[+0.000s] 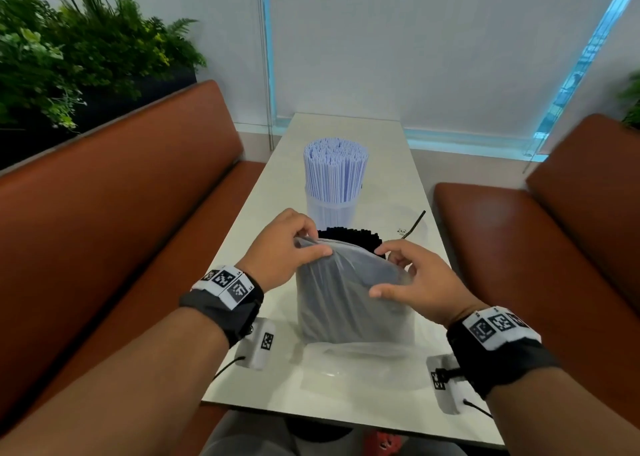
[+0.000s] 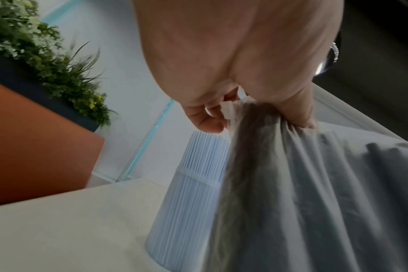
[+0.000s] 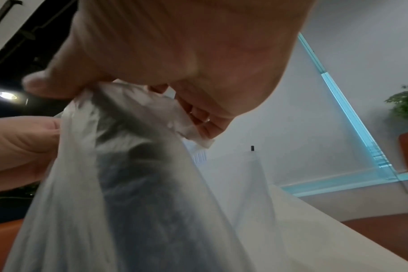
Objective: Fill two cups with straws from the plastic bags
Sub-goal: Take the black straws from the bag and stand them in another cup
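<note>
A frosted plastic bag (image 1: 353, 299) of black straws (image 1: 349, 237) stands upright on the white table (image 1: 263, 209); the straw tops poke out of its mouth. My left hand (image 1: 294, 247) pinches the bag's rim on the left, seen close in the left wrist view as my left hand (image 2: 221, 114) gripping the bunched bag (image 2: 314, 193). My right hand (image 1: 408, 275) pinches the rim on the right, thumb and fingers on the bag (image 3: 128, 165). Behind stands a clear cup (image 1: 330, 209) packed with lilac straws (image 1: 335, 168). Any cup under the bag is hidden.
A flat empty plastic bag (image 1: 346, 365) lies on the table before me. One loose black straw (image 1: 415, 223) lies to the right by a small sticker. Brown benches (image 1: 121, 196) flank the narrow table; plants (image 1: 69, 57) stand behind the left bench.
</note>
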Action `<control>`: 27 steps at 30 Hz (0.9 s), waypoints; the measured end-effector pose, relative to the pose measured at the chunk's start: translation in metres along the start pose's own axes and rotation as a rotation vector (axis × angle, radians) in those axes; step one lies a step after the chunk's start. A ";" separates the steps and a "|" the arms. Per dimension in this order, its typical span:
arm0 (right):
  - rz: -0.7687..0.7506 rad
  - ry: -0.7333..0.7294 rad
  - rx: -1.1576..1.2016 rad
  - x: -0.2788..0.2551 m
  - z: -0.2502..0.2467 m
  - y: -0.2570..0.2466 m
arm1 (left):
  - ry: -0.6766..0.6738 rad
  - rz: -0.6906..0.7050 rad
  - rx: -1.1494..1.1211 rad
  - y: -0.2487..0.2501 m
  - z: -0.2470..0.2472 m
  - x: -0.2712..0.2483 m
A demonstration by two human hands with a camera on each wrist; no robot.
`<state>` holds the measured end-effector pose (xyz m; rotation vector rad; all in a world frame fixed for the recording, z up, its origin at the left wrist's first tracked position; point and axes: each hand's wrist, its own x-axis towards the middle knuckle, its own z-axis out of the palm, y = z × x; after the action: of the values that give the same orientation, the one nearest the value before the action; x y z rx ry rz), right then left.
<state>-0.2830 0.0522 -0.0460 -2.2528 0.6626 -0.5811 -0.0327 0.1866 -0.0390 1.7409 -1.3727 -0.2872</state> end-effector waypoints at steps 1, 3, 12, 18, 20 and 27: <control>0.007 -0.014 -0.010 -0.001 -0.001 0.003 | -0.019 0.014 0.032 0.001 -0.002 0.002; 0.029 0.005 -0.040 -0.002 -0.002 0.006 | -0.114 0.023 0.057 0.003 -0.008 0.004; 0.098 0.148 -0.204 0.003 0.013 0.001 | -0.397 0.003 0.134 0.017 -0.039 0.015; 0.000 0.232 -0.295 0.004 0.020 0.005 | -0.373 0.025 0.240 0.020 -0.028 0.019; -0.047 0.273 -0.308 0.002 0.021 0.008 | -0.349 0.049 0.240 0.021 -0.026 0.021; -0.068 0.360 -0.376 -0.004 0.030 0.009 | -0.287 0.120 0.259 0.022 -0.018 0.016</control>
<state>-0.2712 0.0642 -0.0730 -2.5494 0.9398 -0.9798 -0.0301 0.1807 -0.0073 1.8695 -1.7813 -0.3131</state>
